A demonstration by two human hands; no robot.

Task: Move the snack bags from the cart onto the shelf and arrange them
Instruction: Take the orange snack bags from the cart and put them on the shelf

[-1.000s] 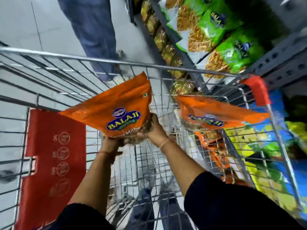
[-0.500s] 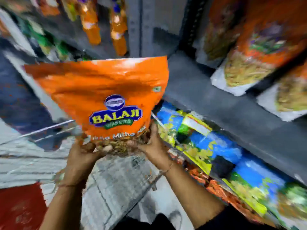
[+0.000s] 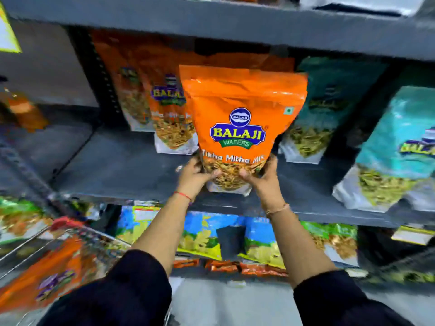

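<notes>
An orange Balaji snack bag stands upright at the front of the grey shelf. My left hand grips its lower left corner and my right hand grips its lower right corner. Two matching orange bags stand just behind it to the left. The wire cart shows at the lower left, with another orange bag lying in it.
Teal snack bags stand on the same shelf to the right. The shelf above overhangs the bags. Blue and yellow packs fill the shelf below. An orange bottle stands at the far left. The shelf's left part is bare.
I have turned from the cart to the shelves, and both hands have lifted the orange bag up and set it upright at the shelf's front edge.
</notes>
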